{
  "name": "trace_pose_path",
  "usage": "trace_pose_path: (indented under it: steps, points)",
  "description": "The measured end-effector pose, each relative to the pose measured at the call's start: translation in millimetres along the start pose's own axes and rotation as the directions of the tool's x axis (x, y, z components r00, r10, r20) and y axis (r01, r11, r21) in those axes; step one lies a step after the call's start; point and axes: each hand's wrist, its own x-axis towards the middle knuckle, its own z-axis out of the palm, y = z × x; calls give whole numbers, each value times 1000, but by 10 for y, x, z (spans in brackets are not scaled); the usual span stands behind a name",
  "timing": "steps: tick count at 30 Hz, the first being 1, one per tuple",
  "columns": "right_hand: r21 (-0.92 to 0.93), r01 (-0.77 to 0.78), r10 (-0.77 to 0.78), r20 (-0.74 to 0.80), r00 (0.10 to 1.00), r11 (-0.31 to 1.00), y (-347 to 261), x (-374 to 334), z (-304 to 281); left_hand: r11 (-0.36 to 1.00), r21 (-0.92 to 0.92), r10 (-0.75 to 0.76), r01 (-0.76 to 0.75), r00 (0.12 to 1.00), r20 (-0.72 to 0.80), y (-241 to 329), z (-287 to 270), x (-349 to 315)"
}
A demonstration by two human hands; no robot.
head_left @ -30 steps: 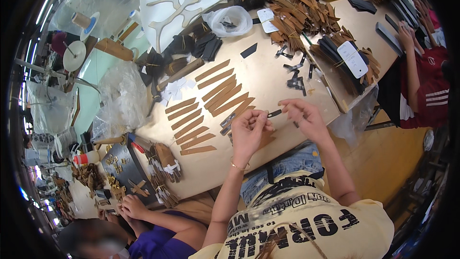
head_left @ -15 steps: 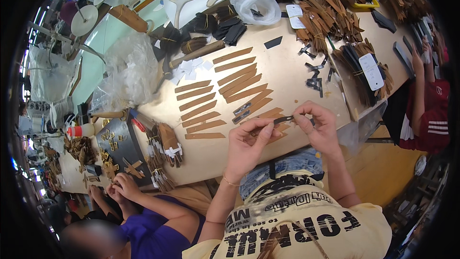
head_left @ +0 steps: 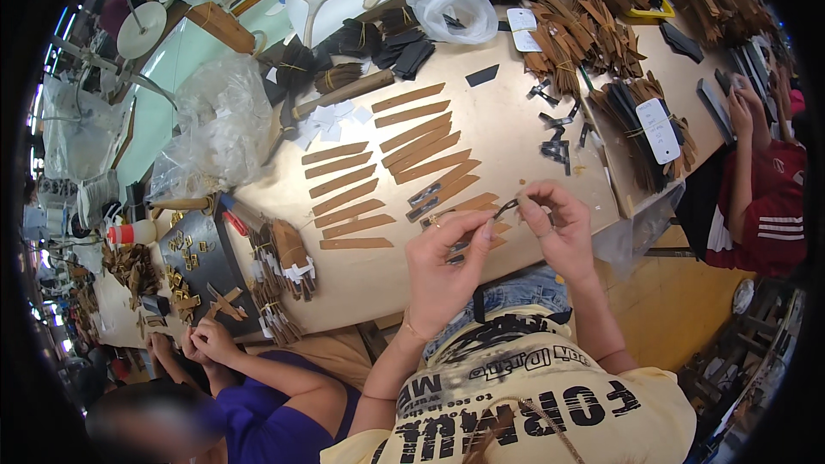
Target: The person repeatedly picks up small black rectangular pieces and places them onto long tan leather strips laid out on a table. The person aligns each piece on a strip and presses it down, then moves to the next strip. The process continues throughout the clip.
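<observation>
Between my two hands is a small narrow dark strip (head_left: 506, 207), held just above the near side of the table. My left hand (head_left: 449, 259) is closed, its thumb and forefinger pinching the lower-left end. The fingers of my right hand (head_left: 560, 225) are closed on the strip's other end and hide part of it. Just beyond my hands, brown tapered strips (head_left: 416, 146) lie in two slanting columns. Small shiny dark pieces (head_left: 423, 198) rest on some of the nearer ones. Similar black looped pieces (head_left: 555, 151) lie loose to the right.
Bundled brown strips (head_left: 571, 39) and a tagged dark bundle (head_left: 632, 125) line the far and right sides. White paper squares (head_left: 331, 123) and a plastic bag (head_left: 225, 112) lie left. Co-workers' hands (head_left: 210, 342) are at the lower left, others (head_left: 746, 103) at the right edge.
The whole view has shifted slightly. My right fingers have turned a little, and the dark strip now slants more steeply up to the right. Both hands still hold it.
</observation>
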Motion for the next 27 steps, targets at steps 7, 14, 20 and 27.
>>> trace_pose_path:
  steps: [7,14,20,27]
  points:
    - [-351,207,-225,-10,974,913,-151,-126,56,907,352,294,-232,947,-133,-34,86,-12]
    - [-603,396,-401,135,906,692,-126,-124,62,973,182,163,-143,981,-104,-168,202,5]
    - [-630,408,-401,164,901,661,-123,-117,38,967,198,186,-160,975,-122,-227,268,-4]
    - [-672,430,-444,165,881,604,-75,-81,36,959,200,225,-201,968,-108,-249,296,24]
